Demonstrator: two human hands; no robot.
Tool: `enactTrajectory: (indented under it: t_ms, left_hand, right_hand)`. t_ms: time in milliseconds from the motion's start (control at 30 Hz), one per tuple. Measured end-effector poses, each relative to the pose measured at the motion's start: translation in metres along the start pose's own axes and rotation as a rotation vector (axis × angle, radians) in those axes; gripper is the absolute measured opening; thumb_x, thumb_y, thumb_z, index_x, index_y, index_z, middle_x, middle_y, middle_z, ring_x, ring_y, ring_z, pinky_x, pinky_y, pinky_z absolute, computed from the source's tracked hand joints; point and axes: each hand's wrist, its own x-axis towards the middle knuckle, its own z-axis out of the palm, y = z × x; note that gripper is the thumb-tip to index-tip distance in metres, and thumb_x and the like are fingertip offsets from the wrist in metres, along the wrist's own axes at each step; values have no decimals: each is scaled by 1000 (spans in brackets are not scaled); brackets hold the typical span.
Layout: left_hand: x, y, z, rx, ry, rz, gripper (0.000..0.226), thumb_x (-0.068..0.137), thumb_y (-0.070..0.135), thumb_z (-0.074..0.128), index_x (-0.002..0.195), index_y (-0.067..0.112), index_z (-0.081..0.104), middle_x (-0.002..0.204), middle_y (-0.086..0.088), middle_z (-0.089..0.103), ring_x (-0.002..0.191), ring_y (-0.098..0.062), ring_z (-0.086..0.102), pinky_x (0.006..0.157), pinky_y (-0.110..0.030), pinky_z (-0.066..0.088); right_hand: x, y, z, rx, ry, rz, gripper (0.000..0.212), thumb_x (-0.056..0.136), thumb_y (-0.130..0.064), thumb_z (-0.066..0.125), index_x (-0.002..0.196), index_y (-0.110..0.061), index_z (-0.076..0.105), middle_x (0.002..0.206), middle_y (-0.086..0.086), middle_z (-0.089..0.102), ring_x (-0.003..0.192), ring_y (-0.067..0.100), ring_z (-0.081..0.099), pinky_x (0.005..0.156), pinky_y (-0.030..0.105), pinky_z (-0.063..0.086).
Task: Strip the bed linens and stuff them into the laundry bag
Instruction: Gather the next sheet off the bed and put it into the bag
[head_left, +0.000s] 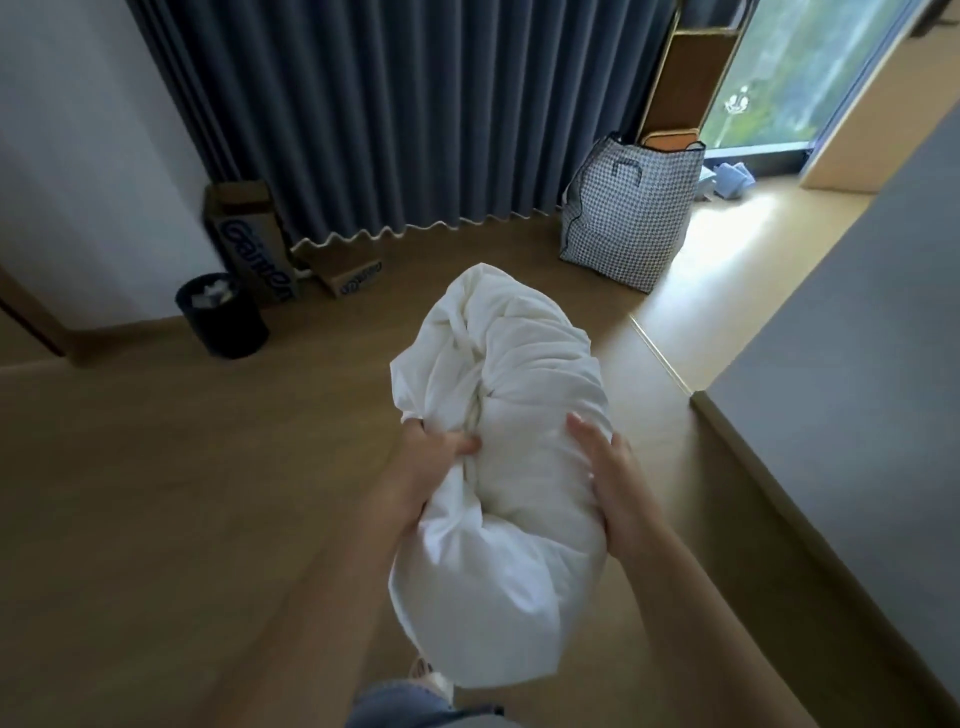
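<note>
Head: linen bundle (511, 467) lengthwise away

Dim room; daylight from window (779, 78); edges warped, soft.

White linens (498, 441): crumpled, bunched bundle, off floor, gripped by left hand (431, 467), right hand (608, 483) pressed against side. Checkered bag (623, 223): upright on floor, open-topped, well beyond right hand.
</note>
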Motion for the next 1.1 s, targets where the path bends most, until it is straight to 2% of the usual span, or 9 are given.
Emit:
enactTrajectory:
  t_ms: [200, 300, 400, 467, 533, 733, 800, 867, 1100]
  left_hand:
    - [92, 70, 13, 61, -123, -36, 53, 79, 2, 70, 125, 2, 46, 115, -18, 62, 99, -33, 64, 77, -40, 55]
    - [128, 92, 30, 75, -160, -48, 52, 77, 4, 72, 123, 2, 48, 114, -18, 63, 99, -33, 64, 85, -43, 54]
    - [170, 111, 54, 85, -208, -31, 47, 78, 3, 71, 119, 2, 50, 107, -16, 65, 93, -30, 65, 80, -41, 55]
    - [197, 126, 75, 95, -222, -18, 35, 84, -2, 64, 117, 5, 51, 100, -12, 65, 85, -26, 64, 70, -35, 53]
    - [227, 144, 98, 114, -219, 7, 39, 86, -1, 63, 122, 2, 51, 103, -13, 65, 87, -26, 64, 69, -33, 52]
    - [319, 200, 167, 115, -145, 38, 47, 85, 6, 68, 127, 0, 46, 114, -15, 61, 99, -30, 62, 83, -38, 51]
    - [348, 214, 188, 90, -149, 40, 48, 86, 7, 68, 128, 2, 46, 116, -15, 62, 101, -29, 63, 81, -37, 52]
    - [377, 227, 207, 74, -145, 29, 48, 86, 7, 68, 128, 2, 47, 116, -15, 63, 101, -29, 64, 75, -34, 53]
    - [504, 283, 265, 118, -148, 15, 41, 83, 4, 68, 121, 0, 54, 110, -15, 65, 98, -30, 64, 90, -40, 52]
  right_hand:
    - [72, -36, 24, 160, 83, 0, 74, 61, -51, 75, 122, -15, 54, 113, 11, 67, 93, 26, 70, 71, 41, 58]
    - [109, -52, 24, 157, 161, 19, 88, 51, -63, 77, 124, -19, 53, 117, 7, 65, 97, 24, 69, 81, 44, 57]
    - [149, -72, 17, 133, 177, 15, 99, 45, -72, 78, 125, -20, 49, 119, 4, 63, 101, 22, 66, 87, 45, 55]
    - [179, -86, 10, 134, 179, 24, 83, 58, -61, 79, 122, -19, 45, 116, 5, 61, 101, 23, 65, 87, 45, 55]
    - [215, -105, 0, 150, 191, 25, 65, 70, -48, 78, 117, -19, 43, 114, 5, 59, 100, 23, 64, 86, 44, 55]
    - [326, -176, -28, 100, 185, 10, 53, 68, -46, 79, 105, -25, 47, 114, 4, 58, 99, 23, 64, 88, 46, 54]
    - [362, -198, -38, 93, 171, -4, 44, 72, -42, 77, 101, -27, 48, 113, 4, 60, 99, 23, 64, 88, 45, 54]
    - [398, -217, -47, 77, 162, -8, 46, 74, -40, 76, 109, -25, 49, 113, 4, 61, 98, 22, 65, 85, 43, 56]
    - [534, -268, -53, 92, 181, 35, 59, 72, -43, 77, 117, -17, 50, 111, 9, 64, 98, 25, 66, 85, 46, 56]
